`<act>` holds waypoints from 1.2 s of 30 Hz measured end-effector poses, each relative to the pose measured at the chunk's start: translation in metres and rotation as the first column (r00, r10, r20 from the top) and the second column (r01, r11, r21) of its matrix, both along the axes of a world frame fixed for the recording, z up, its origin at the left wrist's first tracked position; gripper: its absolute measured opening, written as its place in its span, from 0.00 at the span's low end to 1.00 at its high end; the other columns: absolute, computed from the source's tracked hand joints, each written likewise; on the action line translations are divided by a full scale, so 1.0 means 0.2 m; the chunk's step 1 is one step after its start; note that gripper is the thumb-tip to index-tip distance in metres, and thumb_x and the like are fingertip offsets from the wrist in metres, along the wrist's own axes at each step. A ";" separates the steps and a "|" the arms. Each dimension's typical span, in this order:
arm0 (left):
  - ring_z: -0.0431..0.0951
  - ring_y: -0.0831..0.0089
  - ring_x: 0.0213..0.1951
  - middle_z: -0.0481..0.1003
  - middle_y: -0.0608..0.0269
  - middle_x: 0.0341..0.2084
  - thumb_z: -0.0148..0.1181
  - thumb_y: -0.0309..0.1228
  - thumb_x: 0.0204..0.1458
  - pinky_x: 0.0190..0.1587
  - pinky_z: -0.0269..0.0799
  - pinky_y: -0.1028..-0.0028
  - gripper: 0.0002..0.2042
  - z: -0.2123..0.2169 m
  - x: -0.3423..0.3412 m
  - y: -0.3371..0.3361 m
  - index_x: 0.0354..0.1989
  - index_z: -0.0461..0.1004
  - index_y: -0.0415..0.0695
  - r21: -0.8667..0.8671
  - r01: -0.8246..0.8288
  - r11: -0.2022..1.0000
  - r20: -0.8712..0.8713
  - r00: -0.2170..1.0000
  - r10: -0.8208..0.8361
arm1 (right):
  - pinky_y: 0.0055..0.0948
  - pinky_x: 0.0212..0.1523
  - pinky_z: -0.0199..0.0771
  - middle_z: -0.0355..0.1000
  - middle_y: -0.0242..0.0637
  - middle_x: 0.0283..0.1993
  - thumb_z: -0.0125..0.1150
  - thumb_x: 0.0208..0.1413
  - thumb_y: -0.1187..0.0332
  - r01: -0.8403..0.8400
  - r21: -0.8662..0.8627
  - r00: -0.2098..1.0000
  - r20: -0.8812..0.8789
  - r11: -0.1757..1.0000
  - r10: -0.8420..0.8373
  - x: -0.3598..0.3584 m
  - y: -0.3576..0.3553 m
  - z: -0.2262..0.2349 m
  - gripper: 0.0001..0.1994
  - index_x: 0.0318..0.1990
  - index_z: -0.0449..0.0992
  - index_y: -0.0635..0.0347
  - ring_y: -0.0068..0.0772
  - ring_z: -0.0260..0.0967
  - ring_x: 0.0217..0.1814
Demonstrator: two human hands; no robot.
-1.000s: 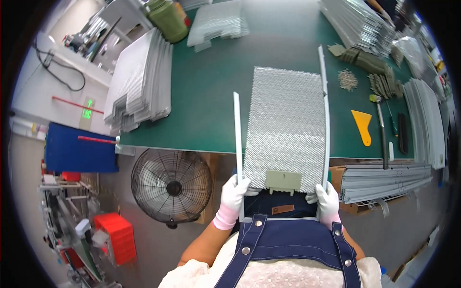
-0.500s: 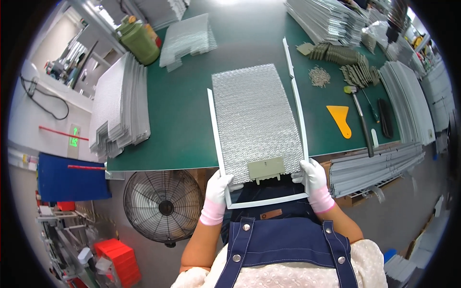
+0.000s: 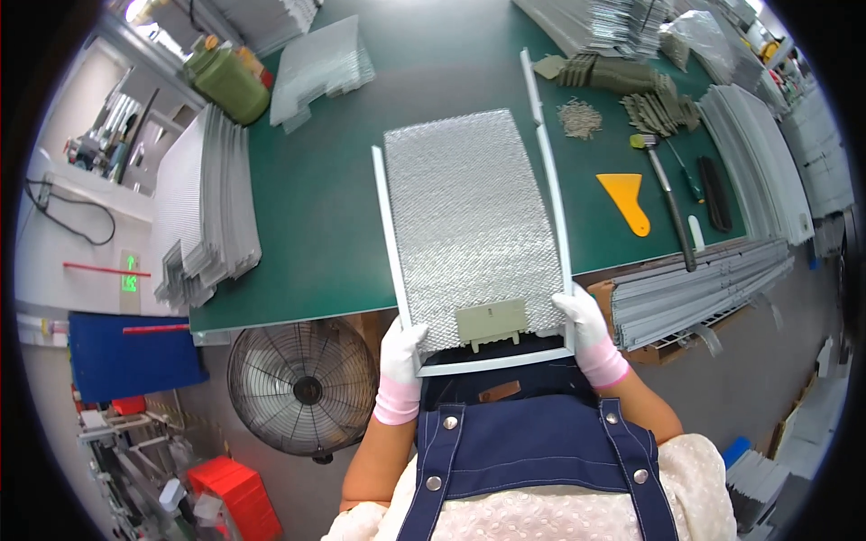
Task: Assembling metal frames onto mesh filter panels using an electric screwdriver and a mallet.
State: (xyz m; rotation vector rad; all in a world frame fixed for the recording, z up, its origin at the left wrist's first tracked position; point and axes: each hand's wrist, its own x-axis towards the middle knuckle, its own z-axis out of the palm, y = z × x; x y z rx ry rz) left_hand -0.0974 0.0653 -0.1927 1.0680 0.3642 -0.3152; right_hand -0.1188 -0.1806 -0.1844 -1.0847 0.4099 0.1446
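Observation:
A silvery mesh filter panel point(image 3: 469, 216) lies on the green table point(image 3: 325, 207) and juts over its near edge. A pale metal frame point(image 3: 492, 361) runs along both long sides and the near end. A grey plastic latch point(image 3: 492, 322) sits on the near end of the mesh. My left hand point(image 3: 399, 356), in a white glove, grips the frame's near left corner. My right hand point(image 3: 585, 326), gloved too, grips the near right corner.
Stacks of mesh sheets point(image 3: 203, 207) stand at the table's left and far side, with a green jug point(image 3: 230, 81). To the right lie a yellow scraper point(image 3: 627, 198), a hammer point(image 3: 667, 198), grey clips point(image 3: 649, 95) and frame strips point(image 3: 704, 284). A floor fan point(image 3: 302, 388) stands below.
A near frame strip now closes the panel's end, where one second ago only two side strips showed. Both hands stayed at the near corners; the view shifted as my head moved.

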 end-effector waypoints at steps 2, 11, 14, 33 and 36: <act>0.63 0.86 0.31 0.67 0.73 0.29 0.56 0.27 0.52 0.37 0.61 0.83 0.12 0.02 0.00 0.00 0.43 0.69 0.34 0.092 -0.005 0.996 0.084 0.996 -0.003 | 0.21 0.37 0.68 0.66 0.31 0.37 0.50 0.57 0.67 0.018 -0.153 0.994 -0.102 0.988 -0.034 -0.02 -0.01 0.02 0.14 0.45 0.68 0.69 0.19 0.63 0.38; 0.64 0.87 0.25 0.67 0.74 0.23 0.57 0.28 0.52 0.28 0.61 0.85 0.08 0.03 0.01 -0.02 0.36 0.70 0.38 0.043 -0.081 0.996 -0.107 0.991 0.085 | 0.17 0.37 0.61 0.66 0.28 0.32 0.44 0.43 0.78 0.133 0.003 0.991 -0.007 0.991 -0.133 0.01 -0.01 -0.09 0.16 0.42 0.68 0.72 0.16 0.59 0.31; 0.61 0.88 0.24 0.65 0.75 0.23 0.57 0.33 0.54 0.24 0.61 0.86 0.10 0.03 0.00 -0.01 0.35 0.70 0.38 0.106 -0.018 0.994 -0.026 0.999 0.021 | 0.18 0.40 0.63 0.68 0.31 0.35 0.47 0.46 0.76 0.153 -0.030 0.988 -0.001 0.988 -0.153 0.01 0.00 -0.10 0.15 0.42 0.69 0.72 0.17 0.61 0.35; 0.72 0.79 0.32 0.73 0.67 0.29 0.57 0.27 0.51 0.37 0.68 0.77 0.08 0.02 0.01 0.01 0.37 0.72 0.36 -0.014 0.083 0.996 -0.121 0.989 -0.084 | 0.16 0.36 0.59 0.64 0.24 0.31 0.55 0.56 0.63 0.077 -0.147 0.990 -0.108 0.986 -0.094 0.03 0.04 0.00 0.15 0.41 0.70 0.69 0.13 0.56 0.31; 0.75 0.75 0.32 0.75 0.62 0.31 0.53 0.26 0.52 0.38 0.71 0.76 0.09 0.02 0.03 0.01 0.39 0.72 0.34 -0.057 0.064 0.996 -0.106 0.992 -0.070 | 0.17 0.36 0.61 0.65 0.23 0.30 0.56 0.56 0.63 0.012 -0.068 0.994 -0.107 0.998 -0.020 0.04 0.01 -0.02 0.13 0.37 0.71 0.67 0.12 0.58 0.32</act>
